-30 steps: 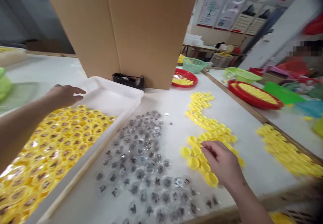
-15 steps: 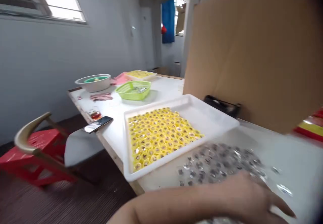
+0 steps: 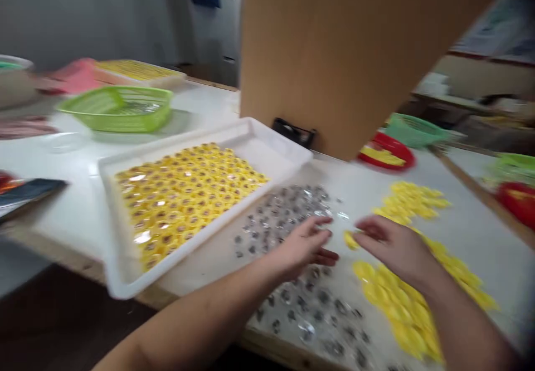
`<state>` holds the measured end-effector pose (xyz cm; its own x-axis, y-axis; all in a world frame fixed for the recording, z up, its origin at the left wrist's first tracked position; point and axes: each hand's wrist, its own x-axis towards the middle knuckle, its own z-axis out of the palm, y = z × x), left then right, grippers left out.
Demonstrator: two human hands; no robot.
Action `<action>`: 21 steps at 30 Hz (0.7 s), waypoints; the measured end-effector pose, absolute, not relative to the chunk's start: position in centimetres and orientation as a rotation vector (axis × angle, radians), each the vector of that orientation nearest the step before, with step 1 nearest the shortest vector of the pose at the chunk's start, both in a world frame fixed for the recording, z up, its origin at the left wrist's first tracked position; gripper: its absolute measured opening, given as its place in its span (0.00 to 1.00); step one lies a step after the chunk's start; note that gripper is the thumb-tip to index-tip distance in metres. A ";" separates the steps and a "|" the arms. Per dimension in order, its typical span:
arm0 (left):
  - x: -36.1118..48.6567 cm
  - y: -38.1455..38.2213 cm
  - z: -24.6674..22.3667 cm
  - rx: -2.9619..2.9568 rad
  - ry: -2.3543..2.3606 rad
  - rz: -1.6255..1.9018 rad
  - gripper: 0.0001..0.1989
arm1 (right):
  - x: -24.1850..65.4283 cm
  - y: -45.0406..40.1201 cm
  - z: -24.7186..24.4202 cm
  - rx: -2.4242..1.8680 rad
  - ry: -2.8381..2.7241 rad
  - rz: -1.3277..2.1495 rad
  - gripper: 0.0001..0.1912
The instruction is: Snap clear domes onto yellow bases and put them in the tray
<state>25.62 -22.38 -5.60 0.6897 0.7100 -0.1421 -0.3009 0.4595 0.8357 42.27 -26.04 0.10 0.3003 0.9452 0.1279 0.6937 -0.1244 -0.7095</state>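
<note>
Over a spread of small clear domed pieces with dark centres point(image 3: 271, 215), my left hand point(image 3: 307, 245) reaches from the left with its fingers apart and nothing visible in them. To its right, my right hand point(image 3: 390, 245) is closed in a pinch, a small round yellow piece point(image 3: 350, 240) at its fingertips. Overlapping yellow pieces point(image 3: 397, 304) lie under and beside my right wrist. Left of my hands, a white tray point(image 3: 288, 147) holds rows of yellow pieces with dark centres point(image 3: 188, 193), filling most of it. Motion blur softens the hands.
A tall cardboard panel point(image 3: 317, 53) stands behind the tray, with a black object point(image 3: 293, 132) at its foot. Further left are a green basket point(image 3: 142, 121) and another tray of yellow pieces point(image 3: 137, 70). A red plate point(image 3: 403, 154) and a teal basket point(image 3: 418, 128) stand at the right.
The view has swung right and down. My right hand has come into view with a yellow piece. My left hand now shows fully, fingers spread over the clear pieces.
</note>
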 end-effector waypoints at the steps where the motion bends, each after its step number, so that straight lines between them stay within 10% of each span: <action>1: 25.5 -22.4 -5.3 0.760 0.455 0.643 0.20 | 41.7 -26.5 0.8 -1.917 -1.509 0.537 0.08; 15: 23.4 -19.6 -4.3 0.516 0.622 0.822 0.03 | 40.6 -27.4 -3.3 -2.030 -1.781 0.523 0.03; 21: 23.5 -19.8 -4.5 0.551 0.612 0.776 0.08 | 38.8 -27.7 -5.7 -2.003 -1.855 0.545 0.18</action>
<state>23.46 -19.85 -4.48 0.5615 0.7722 -0.2974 -0.4698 0.5934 0.6536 38.76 -27.68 -5.73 0.0659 0.9970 -0.0398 0.8600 -0.0770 -0.5045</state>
